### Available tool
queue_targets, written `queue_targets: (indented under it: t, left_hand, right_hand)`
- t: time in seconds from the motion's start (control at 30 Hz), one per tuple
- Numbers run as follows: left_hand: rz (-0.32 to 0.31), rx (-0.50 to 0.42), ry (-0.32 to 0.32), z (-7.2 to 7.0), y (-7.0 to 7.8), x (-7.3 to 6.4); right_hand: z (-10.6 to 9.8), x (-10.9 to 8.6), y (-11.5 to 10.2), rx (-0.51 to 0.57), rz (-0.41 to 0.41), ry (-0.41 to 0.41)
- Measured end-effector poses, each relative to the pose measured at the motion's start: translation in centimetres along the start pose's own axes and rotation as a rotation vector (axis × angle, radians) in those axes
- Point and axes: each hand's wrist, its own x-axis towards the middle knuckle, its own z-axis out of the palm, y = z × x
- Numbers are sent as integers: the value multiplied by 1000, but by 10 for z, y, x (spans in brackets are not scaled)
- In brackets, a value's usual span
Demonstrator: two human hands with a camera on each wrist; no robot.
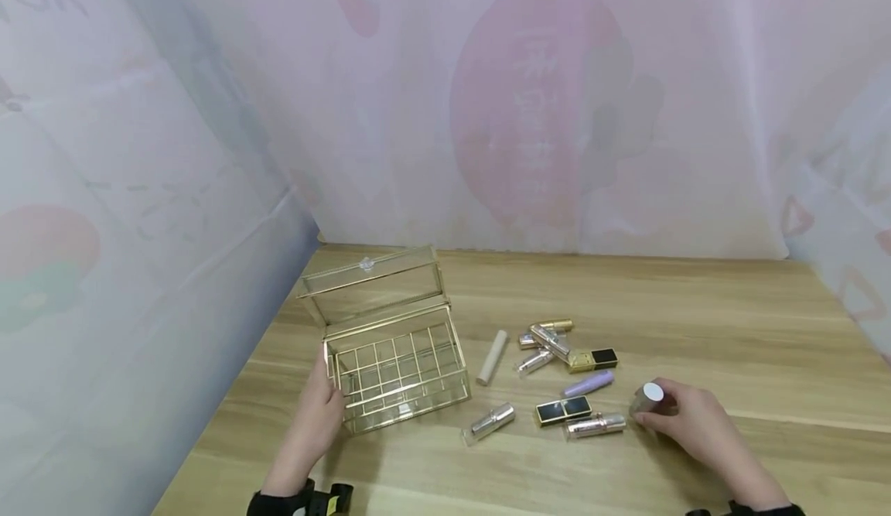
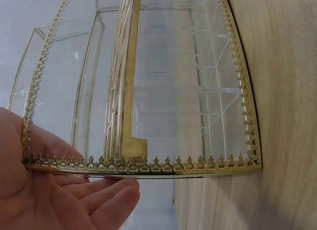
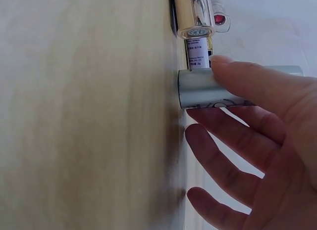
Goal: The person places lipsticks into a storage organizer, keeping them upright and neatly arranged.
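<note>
On the left of the head view stands a gold-framed glass organizer box [image 1: 397, 377], its lid [image 1: 376, 288] raised and a gold grid of compartments inside. My left hand [image 1: 316, 417] grips its left side; in the left wrist view, fingers [image 2: 111, 205] lie under the crown-patterned trim. At the right, my right hand [image 1: 696, 417] pinches a silver lipstick tube [image 1: 647, 398] between thumb and fingers. The tube stands upright with its lower end at the tabletop. Beside it to the left lies a silver lipstick [image 1: 595, 425] with a clear end.
Several more lipsticks lie between the hands: a pale tube [image 1: 493, 357], a silver one [image 1: 489, 424], a black-and-gold one [image 1: 563, 410], a purple tube [image 1: 588, 384] and a small pile [image 1: 550, 341]. A printed cloth [image 1: 543, 114] hangs behind the wooden table [image 1: 731, 322].
</note>
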Motion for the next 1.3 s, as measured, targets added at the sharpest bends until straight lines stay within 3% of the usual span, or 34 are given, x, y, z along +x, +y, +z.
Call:
queue_targets:
  t: [0.4, 0.77, 1.03, 1.3]
  left_hand:
    - [-69, 36, -74, -4, 0, -7]
    - [-45, 31, -91, -4, 1, -9]
    - [-5, 16, -90, -2, 0, -7]
    - [-5, 5, -109, 1, 1, -7]
  right_hand:
    - [-6, 0, 0, 29, -32, -58]
    - [-8, 1, 3, 53, -81, -82]
    - [-10, 1, 5, 30, -120, -63]
    - [-9, -2, 7, 4, -128, -13]
